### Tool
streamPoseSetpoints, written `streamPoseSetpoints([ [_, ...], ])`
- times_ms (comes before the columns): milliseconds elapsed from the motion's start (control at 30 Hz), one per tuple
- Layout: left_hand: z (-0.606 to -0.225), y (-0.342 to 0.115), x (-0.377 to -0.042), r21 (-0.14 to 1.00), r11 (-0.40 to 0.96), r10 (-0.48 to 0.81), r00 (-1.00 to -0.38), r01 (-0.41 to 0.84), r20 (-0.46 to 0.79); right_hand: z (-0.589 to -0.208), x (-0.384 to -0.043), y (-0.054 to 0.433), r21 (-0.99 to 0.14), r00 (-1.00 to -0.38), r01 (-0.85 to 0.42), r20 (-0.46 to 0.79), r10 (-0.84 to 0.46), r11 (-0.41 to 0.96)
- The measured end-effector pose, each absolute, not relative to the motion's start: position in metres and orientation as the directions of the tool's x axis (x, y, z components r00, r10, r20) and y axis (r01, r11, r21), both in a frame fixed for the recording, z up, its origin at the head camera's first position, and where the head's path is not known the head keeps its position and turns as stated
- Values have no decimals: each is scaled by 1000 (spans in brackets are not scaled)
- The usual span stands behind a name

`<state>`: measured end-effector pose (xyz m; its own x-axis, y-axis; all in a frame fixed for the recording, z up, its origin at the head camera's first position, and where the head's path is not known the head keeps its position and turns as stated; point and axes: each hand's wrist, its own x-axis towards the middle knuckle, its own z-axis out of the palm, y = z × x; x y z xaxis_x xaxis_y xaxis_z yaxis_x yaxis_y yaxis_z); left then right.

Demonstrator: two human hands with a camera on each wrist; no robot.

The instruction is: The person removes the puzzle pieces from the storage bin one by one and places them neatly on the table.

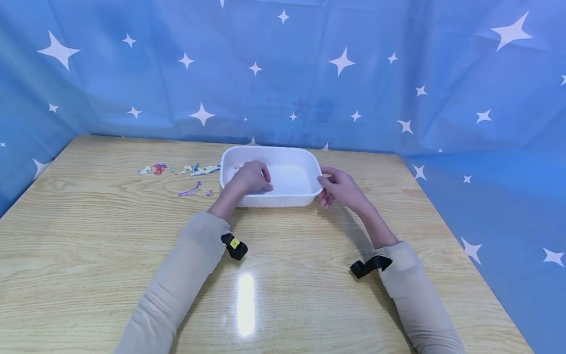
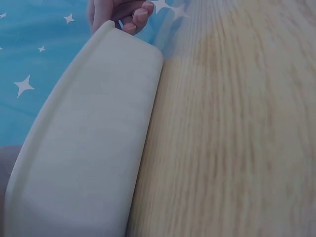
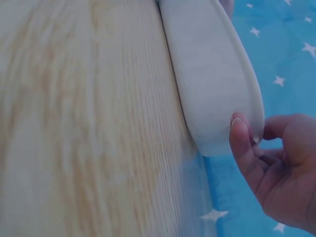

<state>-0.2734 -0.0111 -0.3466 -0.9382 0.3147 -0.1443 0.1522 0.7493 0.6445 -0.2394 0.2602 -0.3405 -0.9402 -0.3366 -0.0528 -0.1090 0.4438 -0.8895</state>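
Observation:
A white rectangular plastic basin (image 1: pixel 292 201) stands on the table. My right hand (image 1: pixel 342 189) grips its right end, the rim between thumb and fingers; in the right wrist view the right hand (image 3: pixel 289 170) has its fingertips against the outer wall of the basin (image 3: pixel 212 74). Over the near rim reaches my left hand (image 1: pixel 252 177), fingers pointing down inside the basin. What lies between those fingers is too small to make out. A small pale piece (image 1: pixel 237 167) shows inside at the left. In the left wrist view the basin's wall (image 2: pixel 94 123) hides the left hand.
Left of the basin lie several small flat coloured pieces: a red and blue one (image 1: pixel 159 168), a pale blue one (image 1: pixel 205 170), a purple strip (image 1: pixel 190 190) and a tiny one (image 1: pixel 209 193). A blue starred cloth (image 1: pixel 300 73) hangs behind the wooden table (image 1: pixel 300 275).

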Motion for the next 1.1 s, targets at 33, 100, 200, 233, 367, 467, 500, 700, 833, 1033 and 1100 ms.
streamPoseSetpoints([
  [33, -347, -11, -273, 645, 749, 315, -938, 152, -145, -341, -239, 260, -890, -940, -108, -53, -336, 443],
  [100, -347, -12, -273, 641, 751, 318, -938, 159, -139, -342, -240, 260, -891, -941, -107, -53, -335, 441],
  [200, -348, -12, -273, 633, 752, 325, -939, 183, -114, -342, -240, 261, -891, -941, -108, -51, -335, 440],
  [233, -348, -13, -274, 630, 752, 327, -939, 193, -103, -343, -240, 261, -891, -941, -109, -51, -335, 441],
  [367, -348, -13, -275, 622, 752, 334, -940, 218, -75, -343, -240, 261, -889, -940, -114, -48, -338, 444],
  [467, -348, -13, -277, 618, 753, 338, -939, 227, -66, -343, -240, 262, -887, -939, -119, -46, -342, 446],
  [500, -348, -13, -277, 620, 751, 337, -939, 227, -64, -344, -241, 262, -887, -938, -120, -45, -344, 446],
  [700, -347, -15, -276, 670, 710, 307, -951, 217, -17, -343, -240, 261, -889, -936, -126, -40, -349, 439],
  [833, -346, -17, -275, 716, 655, 288, -956, 241, 58, -344, -240, 260, -892, -936, -126, -38, -350, 434],
  [1033, -342, -19, -270, 744, 596, 262, -949, 301, 174, -345, -239, 261, -895, -937, -111, -50, -345, 432],
  [1100, -339, -20, -268, 752, 578, 259, -945, 316, 199, -345, -239, 260, -894, -939, -112, -47, -341, 433],
])
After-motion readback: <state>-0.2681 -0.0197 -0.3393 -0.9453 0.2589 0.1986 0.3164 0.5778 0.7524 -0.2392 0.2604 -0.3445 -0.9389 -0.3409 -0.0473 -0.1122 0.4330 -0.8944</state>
